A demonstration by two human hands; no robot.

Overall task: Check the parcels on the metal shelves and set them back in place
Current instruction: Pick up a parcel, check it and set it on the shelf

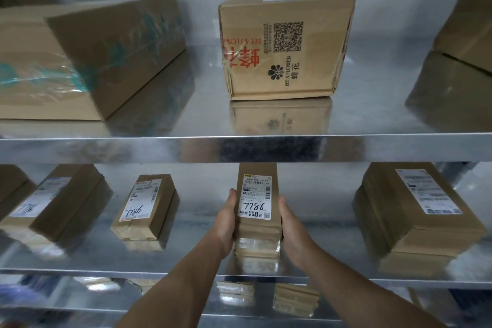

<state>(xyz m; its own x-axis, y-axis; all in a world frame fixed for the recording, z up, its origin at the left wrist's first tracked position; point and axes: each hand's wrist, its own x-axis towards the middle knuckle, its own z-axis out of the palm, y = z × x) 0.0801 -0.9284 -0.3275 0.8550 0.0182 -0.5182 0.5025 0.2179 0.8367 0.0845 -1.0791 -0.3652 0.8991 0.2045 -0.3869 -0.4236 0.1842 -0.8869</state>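
parcel [257, 194] top behind upper shelf [239, 150] edge

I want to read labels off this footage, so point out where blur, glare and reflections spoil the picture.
Head view: sharp at centre, the 7786 label on the held parcel reads clearly; edges smear, the far-right parcel has an unreadable label; the metal shelf mirrors the Bee & Flower box; tape on the big left box glares.

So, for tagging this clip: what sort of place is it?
Probably a parcel pickup depot: metal shelves hold taped cardboard parcels, and the held parcel bears a shipping label marked 7786.
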